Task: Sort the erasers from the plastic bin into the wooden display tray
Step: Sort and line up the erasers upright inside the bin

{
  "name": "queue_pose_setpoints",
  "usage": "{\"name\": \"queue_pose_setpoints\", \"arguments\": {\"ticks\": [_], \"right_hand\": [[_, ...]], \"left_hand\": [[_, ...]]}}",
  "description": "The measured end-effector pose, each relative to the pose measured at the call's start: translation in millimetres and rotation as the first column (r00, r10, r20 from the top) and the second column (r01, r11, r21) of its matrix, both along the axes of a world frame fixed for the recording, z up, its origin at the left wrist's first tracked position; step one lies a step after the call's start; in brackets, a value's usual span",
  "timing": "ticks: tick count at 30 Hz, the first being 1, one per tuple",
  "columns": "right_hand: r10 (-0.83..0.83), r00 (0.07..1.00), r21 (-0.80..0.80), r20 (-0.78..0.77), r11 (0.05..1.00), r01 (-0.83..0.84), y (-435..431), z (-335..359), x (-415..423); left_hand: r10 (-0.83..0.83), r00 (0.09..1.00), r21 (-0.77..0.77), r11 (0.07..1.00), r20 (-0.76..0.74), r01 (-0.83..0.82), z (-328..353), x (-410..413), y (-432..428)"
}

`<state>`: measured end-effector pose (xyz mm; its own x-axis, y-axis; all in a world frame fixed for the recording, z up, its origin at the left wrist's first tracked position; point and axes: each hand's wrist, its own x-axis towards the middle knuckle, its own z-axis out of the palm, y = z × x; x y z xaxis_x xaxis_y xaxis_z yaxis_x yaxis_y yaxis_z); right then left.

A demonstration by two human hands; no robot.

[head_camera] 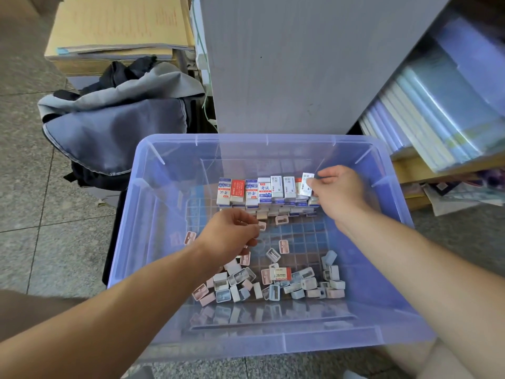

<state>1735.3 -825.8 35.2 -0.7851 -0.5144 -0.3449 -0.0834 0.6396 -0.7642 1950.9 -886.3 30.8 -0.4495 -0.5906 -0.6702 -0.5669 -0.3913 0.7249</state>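
A translucent blue plastic bin (128, 242) stands on the floor. Along its far wall a row of wrapped erasers (251, 191) stands upright in stacked layers. My right hand (338, 192) pinches a white wrapped eraser (306, 184) at the row's right end. My left hand (232, 232) reaches into the bin's middle with curled fingers; whether it holds a small piece I cannot tell. A loose 2B eraser (281, 273) lies among several small pastel sharpeners (273, 285) near the front. No wooden tray is in view.
A grey and black backpack (117, 124) lies left of the bin. Behind it stand a cardboard box (117, 31) and a grey panel (300, 64). Shelves with plastic-wrapped notebooks (437, 110) are at the right. The floor is speckled tile.
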Motion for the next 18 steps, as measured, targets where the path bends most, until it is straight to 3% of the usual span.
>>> {"name": "queue_pose_setpoints", "arguments": {"ticks": [6, 9, 13, 16, 18], "right_hand": [[0.047, 0.997, 0.004, -0.064, 0.999, -0.047, -3, -2, 1], [0.097, 0.985, 0.036, -0.145, 0.995, -0.093, 6, 10, 2], [0.313, 0.927, 0.075, -0.208, 0.950, -0.304, 33, 34, 4], [0.557, 0.778, 0.127, -0.291, 0.828, -0.546, 62, 54, 9], [0.708, 0.554, 0.254, -0.437, 0.688, -0.679, 79, 62, 8]], "left_hand": [[-0.304, 0.935, -0.208, 0.917, 0.183, 0.339, -7, 4, 6], [-0.496, 0.822, -0.263, 0.783, 0.282, 0.563, -9, 9, 15], [-0.681, 0.626, -0.248, 0.576, 0.380, 0.778, -13, 6, 25], [-0.757, 0.509, -0.257, 0.440, 0.410, 0.861, -16, -13, 28], [-0.778, 0.462, -0.278, 0.374, 0.426, 0.885, -23, -28, 29]]}}
